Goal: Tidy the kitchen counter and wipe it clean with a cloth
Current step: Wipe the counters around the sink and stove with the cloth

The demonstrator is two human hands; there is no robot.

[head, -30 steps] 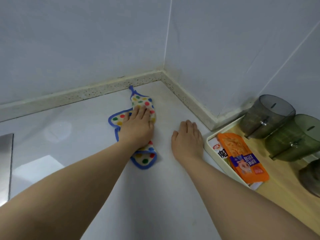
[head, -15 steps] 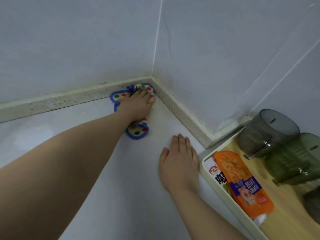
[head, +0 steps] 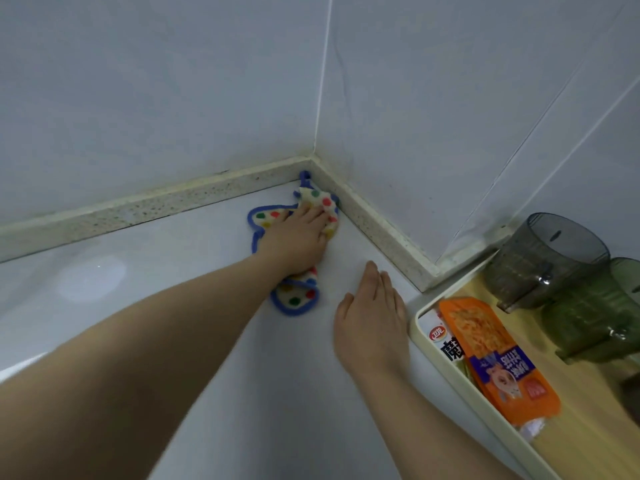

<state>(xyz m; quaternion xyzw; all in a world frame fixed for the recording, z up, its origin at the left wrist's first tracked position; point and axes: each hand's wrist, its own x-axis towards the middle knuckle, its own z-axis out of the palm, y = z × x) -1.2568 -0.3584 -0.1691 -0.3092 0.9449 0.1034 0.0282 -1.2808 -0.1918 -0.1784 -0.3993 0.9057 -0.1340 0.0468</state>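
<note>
A polka-dot cloth with a blue border lies bunched in the back corner of the white counter. My left hand presses flat on top of it, fingers spread toward the corner; part of the cloth sticks out below my wrist. My right hand rests palm down on the bare counter just right of the cloth, fingers together, holding nothing.
A speckled upstand rims the counter along both tiled walls. At the right stands a cream tray with a wooden base, holding orange snack packets and two smoky green plastic cups lying on their sides.
My left hand pushed the cloth up into the back corner, then drew it slightly back and right. My right hand stayed flat on the counter beside the tray.
</note>
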